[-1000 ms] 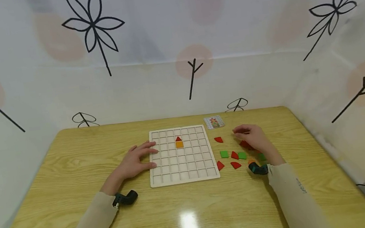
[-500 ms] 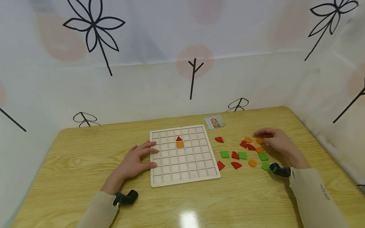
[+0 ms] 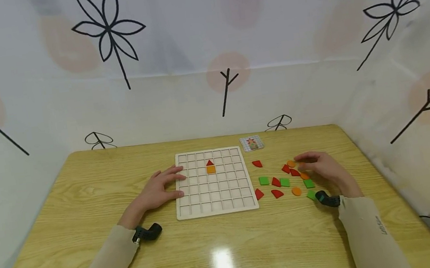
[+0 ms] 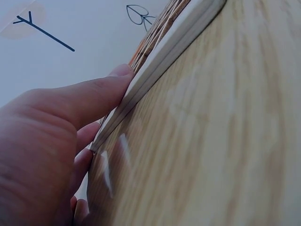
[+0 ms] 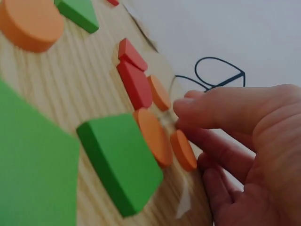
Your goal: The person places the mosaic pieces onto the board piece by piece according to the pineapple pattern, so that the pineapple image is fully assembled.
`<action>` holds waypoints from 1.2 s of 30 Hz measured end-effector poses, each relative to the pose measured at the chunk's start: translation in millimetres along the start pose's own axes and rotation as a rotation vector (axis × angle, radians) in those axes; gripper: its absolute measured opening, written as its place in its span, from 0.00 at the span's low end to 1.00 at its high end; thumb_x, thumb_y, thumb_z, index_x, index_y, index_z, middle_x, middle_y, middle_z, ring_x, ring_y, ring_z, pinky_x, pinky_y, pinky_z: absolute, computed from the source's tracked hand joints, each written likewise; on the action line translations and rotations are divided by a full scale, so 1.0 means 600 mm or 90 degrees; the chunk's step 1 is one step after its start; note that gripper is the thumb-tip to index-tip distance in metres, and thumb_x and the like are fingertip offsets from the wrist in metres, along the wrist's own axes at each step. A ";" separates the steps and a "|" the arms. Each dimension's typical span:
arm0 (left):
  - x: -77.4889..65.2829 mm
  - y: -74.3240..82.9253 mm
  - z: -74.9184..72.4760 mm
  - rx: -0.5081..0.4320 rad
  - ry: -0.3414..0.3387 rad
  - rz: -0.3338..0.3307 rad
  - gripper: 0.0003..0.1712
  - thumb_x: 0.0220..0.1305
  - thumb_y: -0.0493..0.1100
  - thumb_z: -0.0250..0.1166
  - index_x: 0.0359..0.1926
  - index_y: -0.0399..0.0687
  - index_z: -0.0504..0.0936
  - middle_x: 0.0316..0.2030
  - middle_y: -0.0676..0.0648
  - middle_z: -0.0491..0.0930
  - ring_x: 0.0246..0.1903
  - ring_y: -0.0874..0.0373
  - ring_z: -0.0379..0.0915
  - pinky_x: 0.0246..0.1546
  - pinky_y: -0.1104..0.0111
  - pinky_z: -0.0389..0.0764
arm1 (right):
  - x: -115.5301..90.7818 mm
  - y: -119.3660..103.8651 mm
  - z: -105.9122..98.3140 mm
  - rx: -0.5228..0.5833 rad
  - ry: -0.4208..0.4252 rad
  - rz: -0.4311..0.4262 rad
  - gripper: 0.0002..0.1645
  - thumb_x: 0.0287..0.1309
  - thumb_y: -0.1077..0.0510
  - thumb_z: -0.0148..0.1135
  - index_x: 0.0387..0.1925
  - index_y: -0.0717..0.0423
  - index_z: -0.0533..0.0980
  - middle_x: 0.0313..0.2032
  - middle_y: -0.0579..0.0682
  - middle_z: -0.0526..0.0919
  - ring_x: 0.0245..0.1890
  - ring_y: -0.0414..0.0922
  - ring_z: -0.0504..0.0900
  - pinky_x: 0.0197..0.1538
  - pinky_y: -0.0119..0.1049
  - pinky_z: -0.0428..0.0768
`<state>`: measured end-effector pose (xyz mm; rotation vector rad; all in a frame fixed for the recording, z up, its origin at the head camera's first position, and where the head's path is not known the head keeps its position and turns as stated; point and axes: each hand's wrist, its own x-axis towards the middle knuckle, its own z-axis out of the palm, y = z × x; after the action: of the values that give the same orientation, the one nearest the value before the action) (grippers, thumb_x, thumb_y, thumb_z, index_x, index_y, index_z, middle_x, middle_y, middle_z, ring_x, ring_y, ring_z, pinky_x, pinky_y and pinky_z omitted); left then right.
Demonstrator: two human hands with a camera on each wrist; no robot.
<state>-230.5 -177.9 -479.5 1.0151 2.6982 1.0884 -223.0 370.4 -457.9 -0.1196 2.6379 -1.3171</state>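
Note:
My left hand (image 3: 156, 191) rests at the left edge of a white grid board (image 3: 218, 214), fingertips over its rim and thumb (image 4: 106, 92) along its side. On the board lie a red triangle (image 3: 209, 162) and an orange square (image 3: 211, 169). My right hand (image 3: 327, 168) hovers at the right end of the loose pieces, thumb and forefinger close together. An orange disc (image 5: 183, 150) lies beneath its fingers in the right wrist view, hidden in the head view. Beside it are another orange disc (image 5: 154, 137) and a green square (image 5: 121, 162). No piece shows between the fingertips.
Red quarter-circles, such as one red piece (image 3: 257, 163), lie right of the board with several green squares (image 3: 264, 181) and an orange disc (image 3: 296, 191). A pattern card (image 3: 251, 143) lies behind them. A patterned cloth wall (image 3: 179, 107) rises behind the table.
My right hand has moved right from above the middle of the loose pieces to their right end, uncovering orange discs and green squares. My left hand stays on the board's edge.

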 end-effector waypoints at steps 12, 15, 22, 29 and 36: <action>0.000 -0.002 0.000 0.004 -0.005 0.000 0.28 0.62 0.52 0.71 0.61 0.48 0.80 0.72 0.46 0.63 0.74 0.46 0.50 0.70 0.43 0.41 | 0.003 -0.011 0.006 -0.025 -0.040 -0.032 0.19 0.56 0.57 0.74 0.44 0.67 0.81 0.62 0.68 0.70 0.68 0.67 0.60 0.68 0.64 0.55; 0.000 -0.005 0.001 0.007 -0.004 -0.004 0.28 0.63 0.52 0.71 0.61 0.49 0.80 0.72 0.46 0.63 0.74 0.46 0.50 0.70 0.43 0.41 | 0.003 -0.015 0.009 -0.057 -0.042 -0.049 0.20 0.56 0.57 0.74 0.45 0.68 0.82 0.62 0.68 0.69 0.66 0.67 0.60 0.67 0.64 0.58; 0.000 -0.005 0.002 0.006 -0.003 0.001 0.28 0.63 0.52 0.71 0.61 0.49 0.80 0.72 0.46 0.63 0.74 0.45 0.50 0.70 0.42 0.41 | 0.000 -0.011 0.010 -0.062 -0.033 -0.070 0.16 0.58 0.62 0.71 0.45 0.69 0.82 0.61 0.67 0.70 0.64 0.66 0.62 0.65 0.63 0.60; -0.001 -0.004 0.000 0.008 -0.001 0.000 0.27 0.62 0.52 0.71 0.61 0.49 0.80 0.72 0.46 0.64 0.74 0.45 0.50 0.70 0.42 0.42 | -0.007 -0.009 0.004 0.005 -0.031 -0.053 0.14 0.62 0.58 0.69 0.40 0.68 0.79 0.63 0.64 0.70 0.65 0.61 0.65 0.63 0.43 0.68; -0.001 0.000 -0.001 0.005 -0.002 0.000 0.28 0.62 0.52 0.71 0.61 0.49 0.80 0.72 0.46 0.64 0.74 0.46 0.51 0.70 0.42 0.42 | -0.005 -0.001 0.000 0.120 0.006 -0.034 0.17 0.66 0.55 0.65 0.41 0.68 0.77 0.65 0.61 0.71 0.58 0.41 0.72 0.53 0.24 0.71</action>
<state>-230.0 -178.5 -479.3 1.0163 2.7031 1.0761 -220.3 370.4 -457.3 -0.1585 2.5178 -1.5785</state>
